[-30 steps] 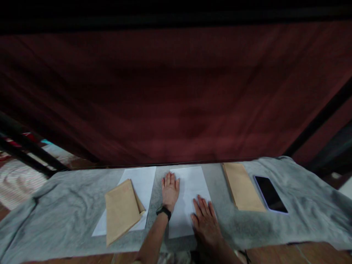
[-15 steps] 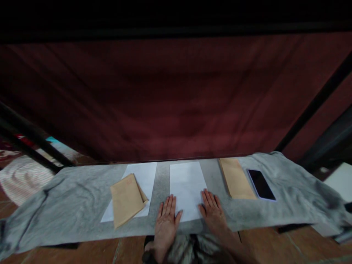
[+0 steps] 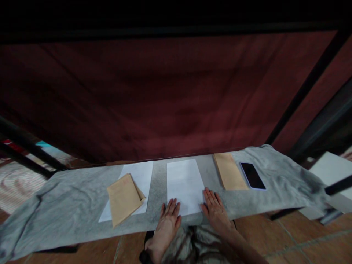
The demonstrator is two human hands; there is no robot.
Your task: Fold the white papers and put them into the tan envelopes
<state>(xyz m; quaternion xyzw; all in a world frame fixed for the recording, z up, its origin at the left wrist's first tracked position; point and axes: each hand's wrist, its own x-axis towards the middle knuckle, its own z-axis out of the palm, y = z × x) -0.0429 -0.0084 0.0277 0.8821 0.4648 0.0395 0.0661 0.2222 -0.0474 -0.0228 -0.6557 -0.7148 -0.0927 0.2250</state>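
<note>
A white sheet of paper (image 3: 183, 183) lies flat in front of me on the grey cloth. My left hand (image 3: 168, 222) rests at its lower left corner, palm down with the fingers stretched out. On the lower right edge lies my right hand (image 3: 216, 209), also flat, fingers extended. Neither hand grips anything. To the left, a folded brown envelope (image 3: 124, 200) lies slanted over a second white sheet (image 3: 141, 172). Right of my right hand is a pile of brown envelopes (image 3: 231, 172).
A phone (image 3: 253, 176) with a pale purple edge lies right of the brown pile. Grey cloth (image 3: 68, 198) covers the narrow bench. Behind it hangs a dark red curtain (image 3: 176, 110), with a black bar (image 3: 299, 95) at right. Floor tiles (image 3: 275, 234) show below.
The view has turned slightly to the right. My left hand has shifted a little down and right at the sheet's lower corner; my right hand stays at the right edge.
</note>
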